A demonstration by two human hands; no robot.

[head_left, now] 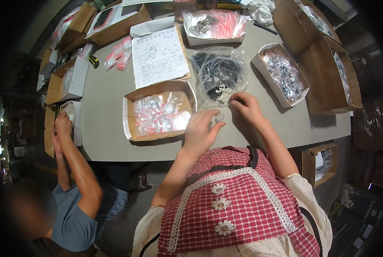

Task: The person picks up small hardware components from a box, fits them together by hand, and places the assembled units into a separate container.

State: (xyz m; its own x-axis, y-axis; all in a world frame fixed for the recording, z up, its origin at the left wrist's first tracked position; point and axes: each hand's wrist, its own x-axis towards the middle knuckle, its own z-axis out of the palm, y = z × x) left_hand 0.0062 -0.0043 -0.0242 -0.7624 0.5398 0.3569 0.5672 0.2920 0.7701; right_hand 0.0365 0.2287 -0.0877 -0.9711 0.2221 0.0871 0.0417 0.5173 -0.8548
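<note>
My left hand (201, 128) is in front of the large clear plastic bag, its thumb and index finger curled around a small round whitish piece (219, 117). What that piece is does not show clearly. My right hand (248, 108) reaches to the bag's near right corner with thumb and fingers pinched together; anything between them is too small to name. The clear plastic bag (220, 70) lies open toward me, full of black parts with some pale ones at its mouth. Left of my left hand stands an open box (129, 118) with several small clear bags of round parts.
Printed drawing sheets (159, 58) lie behind the box. White boxes of small bags stand at the back (215, 42) and right (281, 96), beside tall cardboard boxes (324, 81). A yellow-black cutter (93, 61) lies at left. A co-worker's hands (63, 128) work in a left-hand box.
</note>
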